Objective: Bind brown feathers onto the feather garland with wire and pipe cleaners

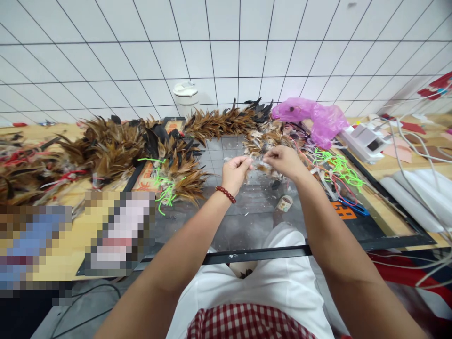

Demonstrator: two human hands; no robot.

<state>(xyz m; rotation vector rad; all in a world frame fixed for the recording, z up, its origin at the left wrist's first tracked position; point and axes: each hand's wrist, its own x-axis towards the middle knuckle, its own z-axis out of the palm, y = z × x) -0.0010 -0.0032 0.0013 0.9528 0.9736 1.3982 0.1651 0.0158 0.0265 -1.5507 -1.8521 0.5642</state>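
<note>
My left hand, with a red bead bracelet at its wrist, is closed in a pinch over the dark glossy tabletop. Some pale fluff shows at its fingertips, too small to name. Just to the right, my right hand is also pinched, the fingers turned toward the left hand; what they hold is hidden. Behind the right hand lies a heap of pale and brown feathers. A brown feather bundle with green strings lies left of my hands, and a long feather strip lies beyond them.
More feather bundles cover the left side. At the right are a pink plastic bag, green strings, blue-handled scissors, a white device and cables. A tape roll sits near my right forearm. A white lidded container stands by the tiled wall.
</note>
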